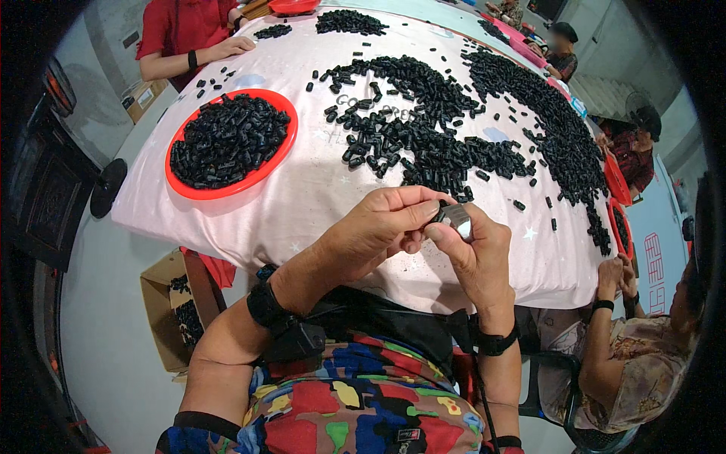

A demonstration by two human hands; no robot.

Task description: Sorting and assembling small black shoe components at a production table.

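Above the near part of the table my two hands meet. My left hand is closed, its thumb and forefinger pinching a small black cylindrical piece, mostly covered by the fingers. My right hand is closed on a small shiny metal piece, held against the black one; its exact kind cannot be made out. Just beyond my fingers lies a large heap of like black pieces, short and tube-shaped, loosely spread over the pale pink cloth.
At left on the cloth stands a red basin heaped with black pieces. An open cardboard box sits on the floor below. A co-worker in red stands far left; another person sits close at right. A long heap runs along the right side.
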